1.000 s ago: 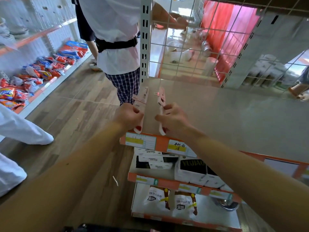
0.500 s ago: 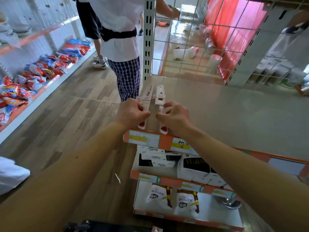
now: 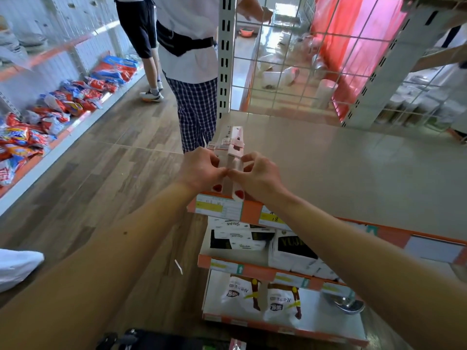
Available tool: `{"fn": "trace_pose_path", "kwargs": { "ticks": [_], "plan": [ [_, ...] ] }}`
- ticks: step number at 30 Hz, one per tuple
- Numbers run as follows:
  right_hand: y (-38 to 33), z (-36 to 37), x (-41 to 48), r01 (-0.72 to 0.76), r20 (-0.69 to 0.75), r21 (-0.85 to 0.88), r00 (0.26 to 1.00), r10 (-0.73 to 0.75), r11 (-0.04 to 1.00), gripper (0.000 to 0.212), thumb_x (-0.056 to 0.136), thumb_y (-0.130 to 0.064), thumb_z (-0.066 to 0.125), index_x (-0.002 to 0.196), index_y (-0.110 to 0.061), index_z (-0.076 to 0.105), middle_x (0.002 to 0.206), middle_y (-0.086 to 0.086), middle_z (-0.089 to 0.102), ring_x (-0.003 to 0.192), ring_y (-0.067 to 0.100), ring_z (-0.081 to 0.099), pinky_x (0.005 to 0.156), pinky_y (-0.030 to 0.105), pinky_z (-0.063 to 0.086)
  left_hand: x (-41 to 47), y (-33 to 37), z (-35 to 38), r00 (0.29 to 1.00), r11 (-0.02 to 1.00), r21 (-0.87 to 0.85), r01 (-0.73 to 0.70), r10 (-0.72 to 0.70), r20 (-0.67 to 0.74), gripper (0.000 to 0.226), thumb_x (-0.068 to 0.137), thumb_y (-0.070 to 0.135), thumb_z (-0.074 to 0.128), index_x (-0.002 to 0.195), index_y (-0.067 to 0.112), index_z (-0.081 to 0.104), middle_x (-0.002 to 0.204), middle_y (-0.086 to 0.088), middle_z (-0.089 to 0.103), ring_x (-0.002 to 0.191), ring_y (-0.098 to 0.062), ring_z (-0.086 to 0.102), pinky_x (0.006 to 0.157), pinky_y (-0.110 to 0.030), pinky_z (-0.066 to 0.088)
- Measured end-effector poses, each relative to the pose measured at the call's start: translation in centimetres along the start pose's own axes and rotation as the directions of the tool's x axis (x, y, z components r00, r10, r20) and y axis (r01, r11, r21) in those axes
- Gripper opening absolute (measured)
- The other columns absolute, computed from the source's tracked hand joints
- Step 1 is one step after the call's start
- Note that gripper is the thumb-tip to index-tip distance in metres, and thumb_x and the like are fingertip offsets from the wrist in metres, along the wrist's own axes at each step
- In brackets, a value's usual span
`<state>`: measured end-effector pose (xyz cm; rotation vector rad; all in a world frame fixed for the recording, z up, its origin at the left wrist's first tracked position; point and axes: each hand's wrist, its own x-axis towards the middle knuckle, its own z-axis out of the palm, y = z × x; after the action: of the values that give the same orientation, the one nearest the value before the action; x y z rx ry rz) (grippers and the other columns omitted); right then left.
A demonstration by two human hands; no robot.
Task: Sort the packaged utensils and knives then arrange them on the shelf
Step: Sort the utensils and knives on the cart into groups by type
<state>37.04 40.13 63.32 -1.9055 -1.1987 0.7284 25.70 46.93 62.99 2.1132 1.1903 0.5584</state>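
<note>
Two long white and pink packaged knives [image 3: 233, 145] stand on edge side by side at the left front corner of the grey shelf [image 3: 341, 173], their red ends at the shelf's orange lip. My left hand [image 3: 199, 169] grips the left package and my right hand [image 3: 257, 175] grips the right one. The fingertips of both hands meet over the packs, which are pressed together.
A person in plaid trousers [image 3: 195, 107] stands just beyond the shelf's white upright post [image 3: 225, 54]. Wire mesh [image 3: 316, 59] backs the shelf. Lower tiers hold white boxes [image 3: 290, 248] and bagged goods [image 3: 260, 296]. Snack bags [image 3: 50, 109] line the left aisle shelf.
The two packages, held apart a second ago, have been brought together until they touch. My hands closed in toward each other over the shelf corner.
</note>
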Motion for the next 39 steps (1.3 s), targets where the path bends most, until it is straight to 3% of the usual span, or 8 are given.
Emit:
{"fn": "trace_pose_path", "kwargs": {
  "ticks": [8, 12, 18, 20, 25, 30, 34, 39],
  "plan": [
    [-0.2, 0.0, 0.6, 0.014, -0.041, -0.059, 0.999, -0.017, 0.998, 0.050, 0.081, -0.027, 0.069, 0.123, -0.008, 0.050, 0.105, 0.005, 0.057, 0.083, 0.012, 0.052, 0.053, 0.009, 0.037, 0.0, 0.2, 0.0, 1.000, 0.999, 0.050, 0.000, 0.001, -0.025, 0.029, 0.084, 0.026, 0.065, 0.090, -0.001, 0.070, 0.087, -0.015, 0.071, 0.069, -0.015, 0.057, 0.054, -0.011, 0.039],
    [0.0, -0.2, 0.9, 0.018, -0.077, -0.159, 0.997, -0.031, 0.987, 0.038, 0.083, -0.025, 0.067, 0.113, -0.002, 0.058, 0.106, 0.010, 0.063, 0.082, 0.014, 0.052, 0.067, 0.018, 0.045, -0.2, 0.4, 0.0, 0.999, 0.997, 0.074, 0.001, 0.002, -0.039, 0.029, 0.085, 0.023, 0.063, 0.098, -0.003, 0.068, 0.097, -0.018, 0.070, 0.077, -0.016, 0.055, 0.060, -0.018, 0.039],
    [-0.1, -0.4, 0.1, 0.086, -0.035, -0.224, 0.995, -0.097, 0.971, 0.032, 0.087, -0.016, 0.063, 0.112, 0.003, 0.059, 0.104, 0.015, 0.065, 0.070, 0.008, 0.048, 0.047, 0.004, 0.040, -0.4, 0.4, 0.0, 0.999, 0.996, 0.086, 0.007, -0.004, -0.038, 0.028, 0.086, 0.022, 0.062, 0.095, -0.005, 0.068, 0.091, -0.018, 0.070, 0.069, -0.017, 0.056, 0.057, -0.012, 0.037],
    [-0.1, -0.4, 0.0, 0.092, -0.030, -0.220, 0.994, -0.101, 0.971, 0.031, 0.087, -0.015, 0.063, 0.111, 0.004, 0.059, 0.105, 0.016, 0.066, 0.067, 0.007, 0.046, 0.046, -0.001, 0.038, -0.5, 0.4, 0.1, 0.999, 0.995, 0.096, 0.007, -0.003, -0.037, 0.027, 0.086, 0.022, 0.062, 0.092, -0.004, 0.069, 0.091, -0.018, 0.070, 0.071, -0.018, 0.058, 0.057, -0.014, 0.039],
    [-0.3, -0.5, -0.3, 0.089, -0.011, -0.236, 0.996, -0.094, 0.968, 0.031, 0.087, -0.017, 0.063, 0.112, 0.001, 0.060, 0.105, 0.014, 0.067, 0.071, 0.009, 0.050, 0.045, 0.007, 0.039, -0.8, 0.6, 0.1, 0.999, 0.989, 0.149, 0.005, 0.002, -0.047, 0.028, 0.086, 0.024, 0.062, 0.092, -0.003, 0.069, 0.090, -0.018, 0.070, 0.075, -0.021, 0.058, 0.058, -0.020, 0.041],
    [-0.6, -0.8, -1.0, 0.081, 0.025, -0.254, 0.997, -0.077, 0.964, 0.030, 0.088, -0.017, 0.062, 0.112, 0.001, 0.060, 0.104, 0.014, 0.066, 0.061, 0.006, 0.049, 0.048, 0.004, 0.039, -1.3, 0.9, -0.3, 0.999, 0.991, 0.125, 0.045, -0.047, 0.011, 0.026, 0.085, 0.023, 0.063, 0.088, -0.002, 0.068, 0.086, -0.017, 0.071, 0.079, -0.027, 0.069, 0.077, -0.037, 0.056],
    [-0.9, -1.2, -1.8, 0.078, 0.027, -0.288, 0.997, -0.073, 0.955, 0.029, 0.090, -0.014, 0.057, 0.112, 0.005, 0.059, 0.107, 0.016, 0.066, 0.063, 0.007, 0.053, 0.051, 0.001, 0.038, -2.4, 1.3, -1.0, 0.996, 0.989, 0.133, 0.070, -0.075, 0.036, 0.013, 0.085, 0.021, 0.063, 0.078, 0.009, 0.061, 0.094, -0.015, 0.068, 0.087, -0.027, 0.065, 0.075, -0.030, 0.052],
    [-1.2, -1.7, -2.9, 0.056, 0.015, -0.332, 0.998, -0.055, 0.942, 0.030, 0.090, -0.015, 0.055, 0.117, 0.001, 0.057, 0.116, 0.013, 0.063, 0.097, 0.019, 0.056, 0.065, 0.013, 0.042, -4.0, 1.1, -2.5, 0.994, 0.984, 0.147, 0.105, -0.107, 0.002, 0.041, 0.085, 0.020, 0.063, 0.122, 0.004, 0.055, 0.119, -0.011, 0.062, 0.099, -0.019, 0.059, 0.078, -0.020, 0.044]
  ]
}}
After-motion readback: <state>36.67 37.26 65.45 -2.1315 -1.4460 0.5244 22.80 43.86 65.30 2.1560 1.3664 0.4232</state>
